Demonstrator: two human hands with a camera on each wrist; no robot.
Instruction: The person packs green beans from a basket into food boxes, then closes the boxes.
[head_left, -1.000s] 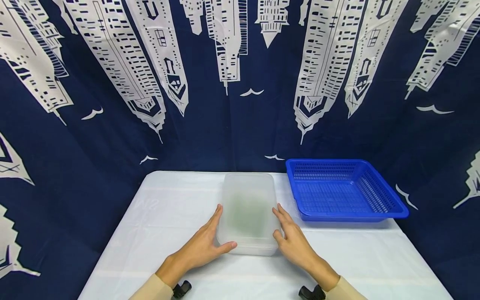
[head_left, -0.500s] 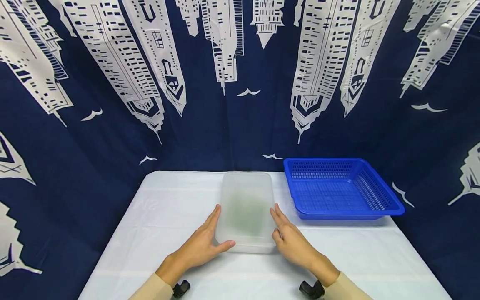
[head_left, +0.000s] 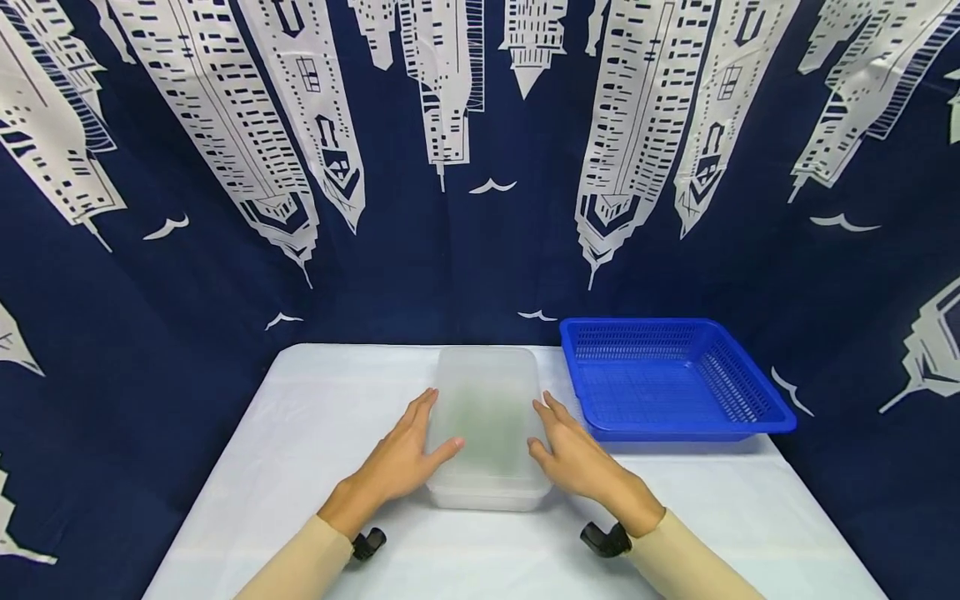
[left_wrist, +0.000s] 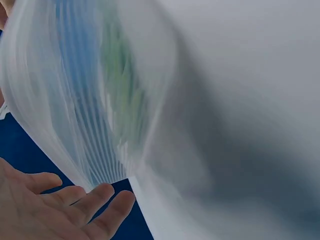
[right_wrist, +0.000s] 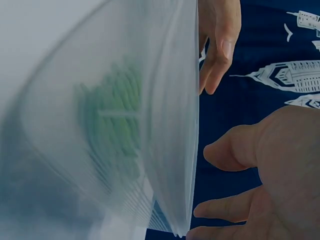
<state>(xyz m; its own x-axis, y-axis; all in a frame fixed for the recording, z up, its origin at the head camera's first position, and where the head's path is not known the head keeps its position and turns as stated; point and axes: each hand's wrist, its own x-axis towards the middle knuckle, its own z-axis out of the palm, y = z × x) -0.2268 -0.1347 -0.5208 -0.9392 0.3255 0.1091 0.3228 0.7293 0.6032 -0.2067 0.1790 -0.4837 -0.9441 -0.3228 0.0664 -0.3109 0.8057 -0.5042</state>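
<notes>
A translucent plastic food container (head_left: 489, 375) with a frosted lid lies lengthwise on the white table, something green showing dimly through it. My left hand (head_left: 399, 458) is at its left side, fingers straight and thumb stretched over the lid's edge. On the opposite side my right hand (head_left: 581, 462) has its fingers extended along the edge, thumb spread apart. In the left wrist view, the container's ribbed side (left_wrist: 85, 95) stands beside the fingertips (left_wrist: 102, 192). The right wrist view shows green contents (right_wrist: 117, 120) through the wall, and the right thumb (right_wrist: 227, 152) apart from the lid.
A blue perforated plastic basket (head_left: 678, 435) sits at the table's back right, close to the container. Behind the white tablecloth (head_left: 315, 433) hangs a navy curtain (head_left: 450, 275) printed with white buildings. Black straps with small devices are on both wrists.
Both hands have shifted slightly toward the back, and their thumbs have lifted and spread. The container and basket appear a little further left as the head view turns slightly.
</notes>
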